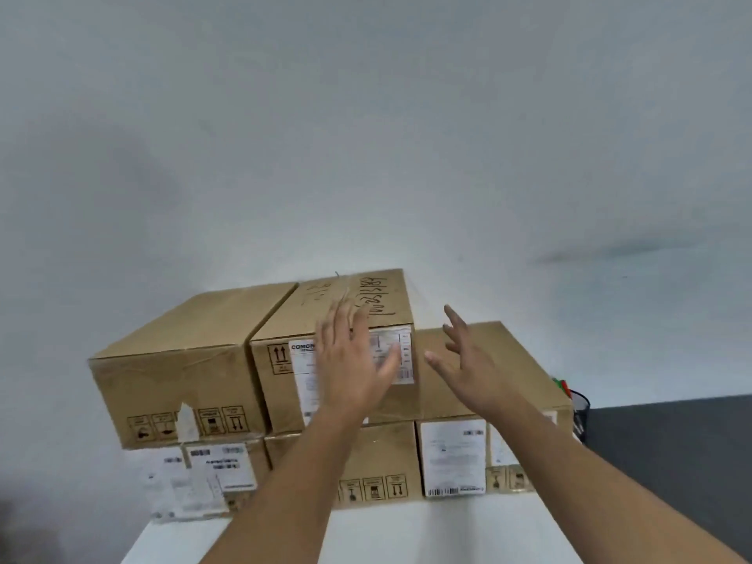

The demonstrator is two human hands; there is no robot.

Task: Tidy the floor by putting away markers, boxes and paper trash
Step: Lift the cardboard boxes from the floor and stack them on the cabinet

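Stack of cardboard boxes on a white bench [407, 535], set against a pale wall [366, 156]

- Upper tier, left: plain brown box [175, 360], handling symbols along its near face, a torn white scrap among them
- Upper tier, middle: taped box [293, 315] touching the left one, handwriting on top, white shipping label on the near face
- Lower tier: row of boxes [374, 466] under the upper two and reaching further right, where the low right box [529, 380] shows its bare top; white labels on the near faces, loose-looking white sheets [179, 490] over the leftmost front
- Left hand [354, 360]: raised, fingers straight and spread, holding nothing, in front of the taped box's label; blurred, so contact with the box cannot be told
- Right hand [468, 360]: raised, fingers spread wide, holding nothing, in front of the low right box, just right of the taped box
- Far right, beside the stack: black mesh bin [580, 413] with red and green markers [563, 386] sticking out of its top
- Dark grey floor [671, 462] right of the bench
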